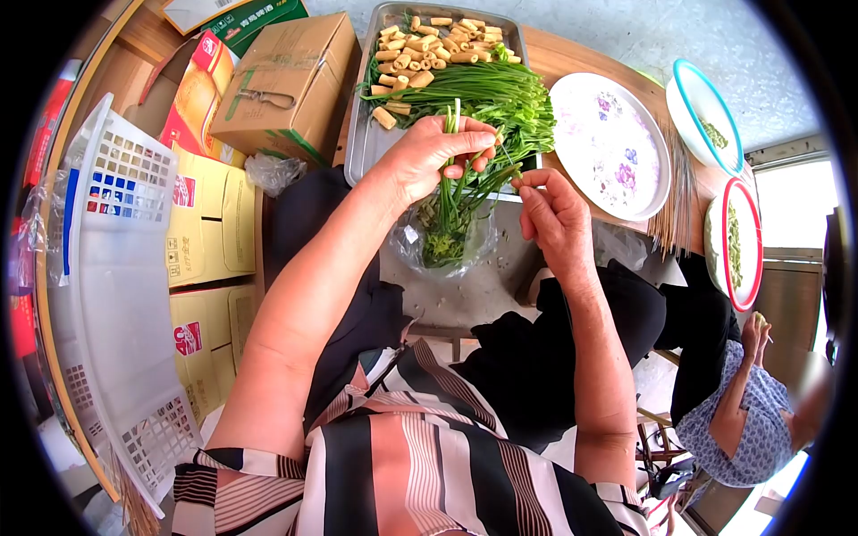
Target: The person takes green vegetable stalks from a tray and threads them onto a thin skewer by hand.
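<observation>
My left hand (427, 154) is closed around a small bunch of leafy greens (456, 201), pale stem ends up and leaves hanging down. Below it, an open clear plastic bag (407, 239) holds more greens. At the bunch's right side, my right hand (556, 214) pinches the end of a green stem (506, 175) between thumb and forefinger. Just beyond both hands is a metal tray (356, 147). Long green stalks with leafy ends (483, 94) lie in it, beside a heap of short tan rolls (420, 49).
Right of the tray are a floral white plate (572, 94), thin skewers (677, 201), a blue-rimmed bowl (686, 107) and a red-rimmed bowl (753, 259). Scissors (266, 96) lie on a cardboard box (304, 67). A white basket (125, 268) stands left. Another person (746, 402) sits at right.
</observation>
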### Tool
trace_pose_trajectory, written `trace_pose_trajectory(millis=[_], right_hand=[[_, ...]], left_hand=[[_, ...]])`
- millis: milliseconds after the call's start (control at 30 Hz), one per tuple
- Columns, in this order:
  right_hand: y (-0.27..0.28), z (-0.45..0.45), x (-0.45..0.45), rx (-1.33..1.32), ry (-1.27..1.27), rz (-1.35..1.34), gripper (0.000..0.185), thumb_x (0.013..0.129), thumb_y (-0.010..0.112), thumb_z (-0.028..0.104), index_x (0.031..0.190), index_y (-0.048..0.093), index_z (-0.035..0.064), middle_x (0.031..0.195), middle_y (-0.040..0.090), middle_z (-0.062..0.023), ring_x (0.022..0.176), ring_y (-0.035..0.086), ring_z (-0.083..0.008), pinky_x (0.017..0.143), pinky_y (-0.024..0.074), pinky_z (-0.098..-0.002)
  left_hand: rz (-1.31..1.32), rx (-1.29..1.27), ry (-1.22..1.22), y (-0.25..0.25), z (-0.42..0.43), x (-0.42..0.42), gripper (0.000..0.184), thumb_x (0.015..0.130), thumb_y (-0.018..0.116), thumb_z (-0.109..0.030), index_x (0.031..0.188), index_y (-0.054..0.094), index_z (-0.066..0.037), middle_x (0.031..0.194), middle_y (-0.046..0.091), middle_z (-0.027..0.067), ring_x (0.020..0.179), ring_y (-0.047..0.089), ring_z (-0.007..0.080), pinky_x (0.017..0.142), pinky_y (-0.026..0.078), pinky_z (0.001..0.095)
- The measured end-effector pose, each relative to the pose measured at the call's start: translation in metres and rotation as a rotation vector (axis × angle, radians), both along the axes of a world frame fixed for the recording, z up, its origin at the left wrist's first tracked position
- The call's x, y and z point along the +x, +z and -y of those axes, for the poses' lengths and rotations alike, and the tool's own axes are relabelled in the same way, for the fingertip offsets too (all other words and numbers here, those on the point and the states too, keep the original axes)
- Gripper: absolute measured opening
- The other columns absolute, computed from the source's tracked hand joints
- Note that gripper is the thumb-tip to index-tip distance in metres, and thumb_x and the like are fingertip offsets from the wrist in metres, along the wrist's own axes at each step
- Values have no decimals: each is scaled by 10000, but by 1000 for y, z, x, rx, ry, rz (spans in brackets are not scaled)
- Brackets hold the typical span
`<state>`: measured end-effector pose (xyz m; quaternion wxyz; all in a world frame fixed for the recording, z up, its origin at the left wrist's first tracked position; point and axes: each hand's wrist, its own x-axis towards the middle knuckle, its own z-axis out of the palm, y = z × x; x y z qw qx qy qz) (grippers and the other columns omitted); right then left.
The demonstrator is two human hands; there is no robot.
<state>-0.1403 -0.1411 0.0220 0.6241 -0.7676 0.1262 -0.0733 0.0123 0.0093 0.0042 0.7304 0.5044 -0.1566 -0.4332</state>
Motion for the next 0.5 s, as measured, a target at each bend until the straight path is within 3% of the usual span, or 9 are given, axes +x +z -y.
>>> trace_pose_trajectory(millis=[367, 467, 500], right_hand=[[2, 0, 3, -20, 2, 2, 92, 932, 538, 103, 955, 585, 28, 537, 484, 23, 495, 420, -40, 472, 317, -218], [-3, 1, 4, -69, -5, -7, 97, 931, 535, 101, 953, 583, 20, 536, 486, 20, 493, 423, -40, 467, 320, -225], [-4, 2, 5, -69, -7, -9, 97, 931, 535, 101, 953, 583, 20, 536, 486, 20, 493, 423, -40, 467, 320, -225]], left_hand=[[13, 59, -96, 1, 4, -10, 172, 833, 706, -190, 933, 655, -61, 804, 642, 17, 677, 574, 76, 477, 325, 181], [97, 75, -103, 0, 7, -11, 140, 829, 710, -164, 913, 664, -63, 794, 642, 13, 672, 568, 71, 515, 370, 183], [235, 121, -34, -6, 11, -13, 140, 821, 715, -158, 899, 663, -54, 794, 629, 14, 680, 565, 83, 552, 401, 205]])
